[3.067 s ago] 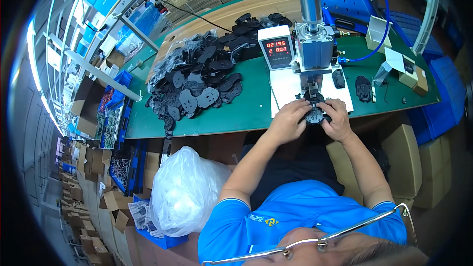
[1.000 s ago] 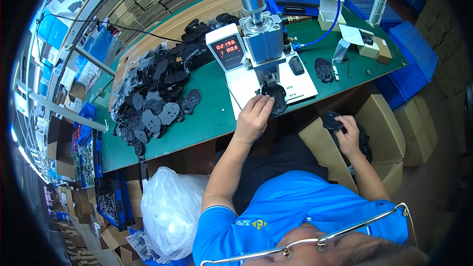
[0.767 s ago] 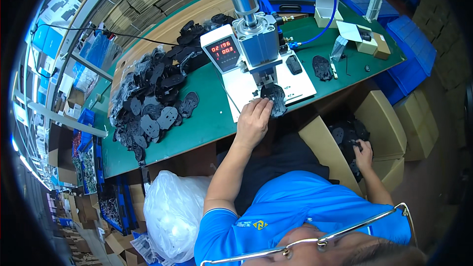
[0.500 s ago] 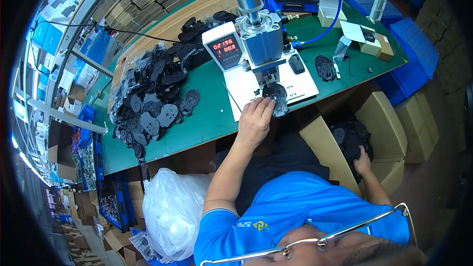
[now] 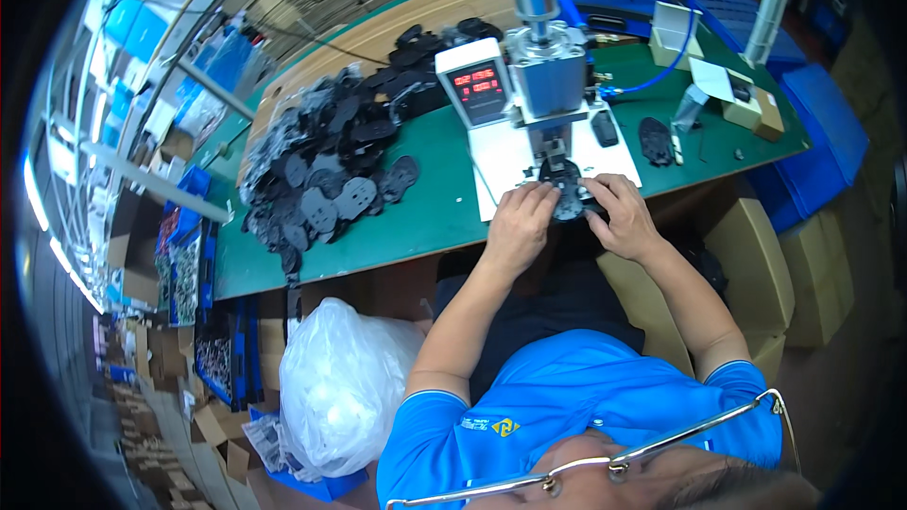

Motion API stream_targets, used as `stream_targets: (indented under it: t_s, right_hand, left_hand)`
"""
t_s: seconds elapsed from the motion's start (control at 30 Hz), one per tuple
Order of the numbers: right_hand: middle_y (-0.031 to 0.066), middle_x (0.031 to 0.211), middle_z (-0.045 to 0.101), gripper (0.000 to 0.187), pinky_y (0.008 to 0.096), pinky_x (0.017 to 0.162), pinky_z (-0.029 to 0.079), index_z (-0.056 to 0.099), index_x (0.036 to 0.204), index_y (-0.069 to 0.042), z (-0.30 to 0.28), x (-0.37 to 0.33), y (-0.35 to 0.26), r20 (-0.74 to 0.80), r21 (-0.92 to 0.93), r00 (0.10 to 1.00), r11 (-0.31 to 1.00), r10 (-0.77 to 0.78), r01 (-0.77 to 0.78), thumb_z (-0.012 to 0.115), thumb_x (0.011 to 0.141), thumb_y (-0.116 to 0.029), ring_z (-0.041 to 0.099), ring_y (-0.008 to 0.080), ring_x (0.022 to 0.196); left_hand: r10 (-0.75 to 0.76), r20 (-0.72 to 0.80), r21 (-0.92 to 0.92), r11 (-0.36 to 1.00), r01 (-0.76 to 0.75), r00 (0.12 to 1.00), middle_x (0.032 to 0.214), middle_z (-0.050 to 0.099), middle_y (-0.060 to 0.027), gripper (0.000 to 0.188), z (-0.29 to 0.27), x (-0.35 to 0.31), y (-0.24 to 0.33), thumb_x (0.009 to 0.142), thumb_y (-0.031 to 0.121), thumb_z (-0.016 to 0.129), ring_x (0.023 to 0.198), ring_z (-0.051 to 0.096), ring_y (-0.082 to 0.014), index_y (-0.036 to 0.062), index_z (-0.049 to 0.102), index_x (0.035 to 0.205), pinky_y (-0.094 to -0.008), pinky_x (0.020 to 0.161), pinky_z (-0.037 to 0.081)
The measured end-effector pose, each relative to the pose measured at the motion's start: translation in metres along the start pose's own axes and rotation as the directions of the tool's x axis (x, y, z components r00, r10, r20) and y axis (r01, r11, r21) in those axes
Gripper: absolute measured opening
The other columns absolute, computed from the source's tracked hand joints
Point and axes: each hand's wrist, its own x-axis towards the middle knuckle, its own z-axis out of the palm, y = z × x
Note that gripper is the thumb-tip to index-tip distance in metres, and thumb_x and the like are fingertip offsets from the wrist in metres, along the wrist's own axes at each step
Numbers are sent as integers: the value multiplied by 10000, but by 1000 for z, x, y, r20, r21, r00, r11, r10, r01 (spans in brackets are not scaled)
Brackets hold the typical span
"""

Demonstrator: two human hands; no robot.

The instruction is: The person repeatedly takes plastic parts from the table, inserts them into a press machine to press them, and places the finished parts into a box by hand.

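Note:
A black, sole-shaped plastic plate (image 5: 570, 202) lies on the white base (image 5: 491, 153) of a small bench press, partly under the press head (image 5: 556, 144). My left hand (image 5: 521, 227) has its fingers closed against the plate's left edge. On the opposite edge my right hand (image 5: 624, 217) grips with finger and thumb. The fingers cover both sides of the plate. Behind it rises the metal press cylinder (image 5: 553, 76), beside a white control box (image 5: 475, 85) with a lit red display.
A heap of black plates (image 5: 321, 170) covers the left of the green table (image 5: 435, 198). Another dark plate (image 5: 655, 140), a black block (image 5: 604, 128) and small boxes (image 5: 742, 106) lie at right. An open carton (image 5: 756, 260) and a white plastic bag (image 5: 345, 397) stand below the table edge.
My right hand has come up from the carton at the lower right to the plate on the press. My left hand stays at the plate's left side. The whole view has shifted slightly.

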Motion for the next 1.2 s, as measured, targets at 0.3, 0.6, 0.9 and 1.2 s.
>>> stream_targets:
  t_s: [0.3,0.6,0.9,1.2]
  right_hand:
    - [179,1263,704,573,526,1086,518,820,1339,-102,45,0,16,-119,22,992,998,-53,56,805,770,-38,681,420,1225]
    - [155,1236,708,537,504,1066,518,842,1297,-113,49,7,15,-160,58,985,996,-57,67,801,763,-77,691,383,1193]
    - [146,1227,715,533,497,1057,518,843,1285,-103,45,2,21,-173,51,984,997,-43,53,802,755,-62,697,376,1172]
    - [139,1221,725,503,494,1058,520,844,1284,-106,49,3,16,-178,61,983,997,-34,46,826,781,-112,698,375,1179]
  left_hand:
    - [-162,7,-117,980,161,987,1498,729,-229,676,-40,-20,-43,826,17,814,1354,706,-468,14,711,1494,-556,1206,535]
    - [-572,-20,670,601,436,820,1322,793,-147,394,-81,-97,-207,1003,144,722,1293,693,-397,70,776,1386,-668,1221,440]
    - [-492,160,391,827,403,856,1241,774,-153,424,-62,-82,-117,991,386,887,1175,690,-374,54,822,1248,-538,980,518]
    - [-432,122,310,872,379,894,1567,675,-203,767,-82,-128,-73,939,374,915,1442,622,-412,33,648,1572,-575,1236,457]
